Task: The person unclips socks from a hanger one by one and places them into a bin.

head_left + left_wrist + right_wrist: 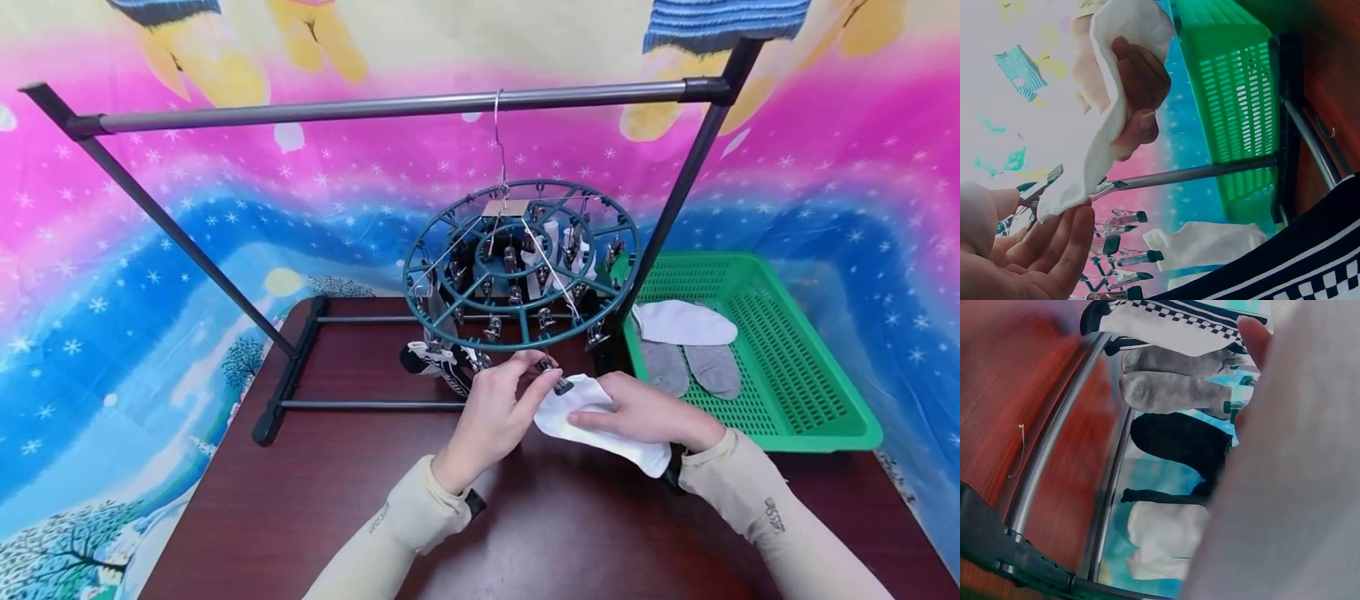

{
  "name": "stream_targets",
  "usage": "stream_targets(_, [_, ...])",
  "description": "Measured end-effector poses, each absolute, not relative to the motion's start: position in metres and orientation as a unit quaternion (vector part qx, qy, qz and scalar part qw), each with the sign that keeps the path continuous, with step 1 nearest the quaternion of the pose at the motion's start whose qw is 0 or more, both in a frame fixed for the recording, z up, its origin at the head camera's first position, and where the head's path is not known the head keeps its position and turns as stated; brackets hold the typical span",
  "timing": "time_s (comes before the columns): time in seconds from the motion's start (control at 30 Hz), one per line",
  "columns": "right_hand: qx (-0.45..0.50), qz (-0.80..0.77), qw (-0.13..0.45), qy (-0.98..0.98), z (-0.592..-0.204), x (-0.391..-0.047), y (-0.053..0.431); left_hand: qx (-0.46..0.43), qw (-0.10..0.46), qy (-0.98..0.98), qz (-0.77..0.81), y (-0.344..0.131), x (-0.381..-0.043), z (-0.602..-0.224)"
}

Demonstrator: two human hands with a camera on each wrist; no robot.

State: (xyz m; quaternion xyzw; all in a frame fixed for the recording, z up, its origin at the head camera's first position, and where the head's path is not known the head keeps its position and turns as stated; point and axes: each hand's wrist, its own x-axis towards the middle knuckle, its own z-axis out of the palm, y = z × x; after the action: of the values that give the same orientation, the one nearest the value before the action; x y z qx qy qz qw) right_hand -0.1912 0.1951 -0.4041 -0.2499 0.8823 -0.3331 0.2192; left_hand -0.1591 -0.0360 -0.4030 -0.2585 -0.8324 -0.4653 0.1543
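In the head view my left hand (491, 412) pinches a metal clip (562, 386) that hangs from the front rim of a round green drying hanger (517, 345). A white sock (553, 417) is held by my right hand (652, 410), thumb on top and fingers beneath. One edge of that sock (1063, 199) lies at the clip between my left thumb and fingers in the left wrist view; whether the clip bites it, I cannot tell. A blurred pale surface covers much of the right wrist view.
Black-and-white checked socks (1179, 328), grey socks (1172, 392), black socks (1179, 440) and white socks (1166, 525) hang below the hanger. A dark metal rack (405, 106) carries it. The green basket (813, 367) at right holds a white sock (686, 322) and grey socks (714, 371).
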Motion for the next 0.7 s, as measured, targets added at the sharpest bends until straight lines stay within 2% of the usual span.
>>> stream_targets(0.37, [-0.243, -0.343, 0.235, 0.876, -0.4022, -0.1911, 0.1953, -0.26, 0.189, -0.824, -0.468, -0.0352, -0.1581, -0.4042])
stream_targets(0.7, [-0.275, -0.328, 0.217, 0.877, -0.4081, -0.1926, 0.2, -0.257, 0.244, -0.799, -0.486, -0.0338, -0.1565, -0.4082])
